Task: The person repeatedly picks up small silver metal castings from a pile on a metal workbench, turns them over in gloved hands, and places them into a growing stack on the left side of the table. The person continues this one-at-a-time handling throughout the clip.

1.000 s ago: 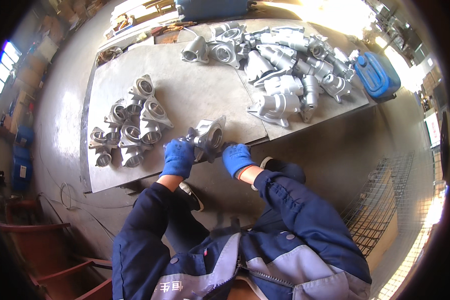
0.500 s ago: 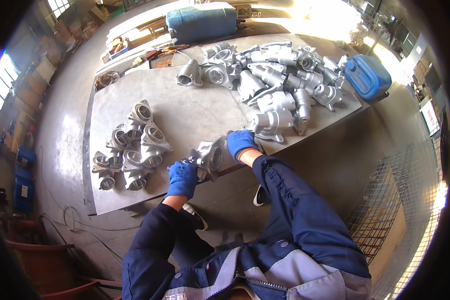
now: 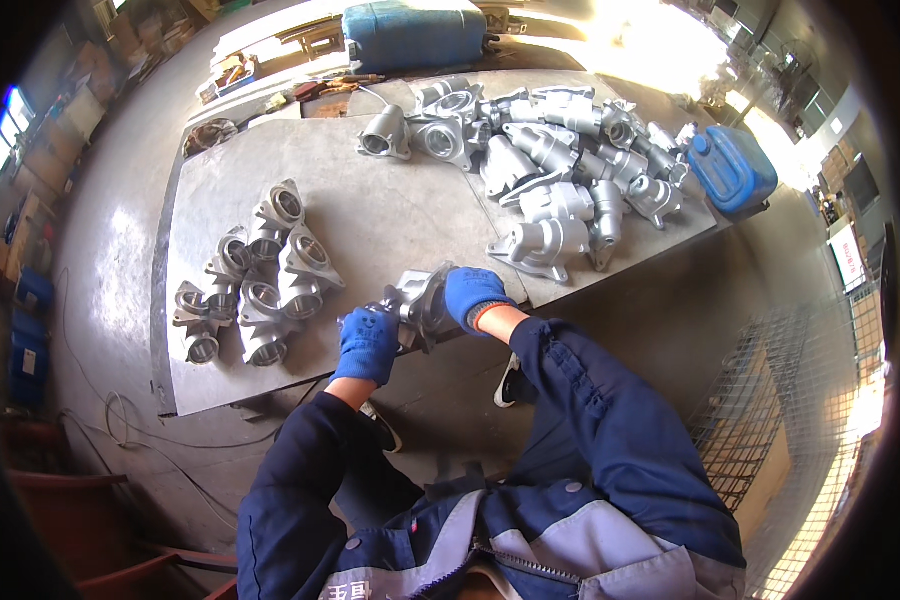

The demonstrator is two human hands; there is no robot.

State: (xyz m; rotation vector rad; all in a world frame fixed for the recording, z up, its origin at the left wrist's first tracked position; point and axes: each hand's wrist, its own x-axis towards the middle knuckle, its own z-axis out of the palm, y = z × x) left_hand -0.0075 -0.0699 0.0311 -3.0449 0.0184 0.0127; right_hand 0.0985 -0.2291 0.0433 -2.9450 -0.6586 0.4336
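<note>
At the table's near edge stands a silver metal casting [image 3: 425,302], a flanged pipe housing. My right hand [image 3: 475,297], in a blue glove, grips its right side with the fingers bent over the flange. On the casting's left, my left hand [image 3: 368,345], also gloved in blue, is closed around a small dark, shiny metal piece. That piece touches or lies right beside the casting; most of it is hidden by the glove, so its kind cannot be told.
Several similar castings [image 3: 310,262] stand grouped on the table's left part. A larger pile of castings [image 3: 545,205] covers the back right. A blue jerrycan [image 3: 732,168] stands at the right end, a big blue drum [image 3: 413,35] beyond the far edge. Wire mesh [image 3: 745,410] lies right of me.
My right hand has moved left from beside the pile onto the casting and now grips it. My left hand stays at the casting's left side. The whole view has shifted slightly.
</note>
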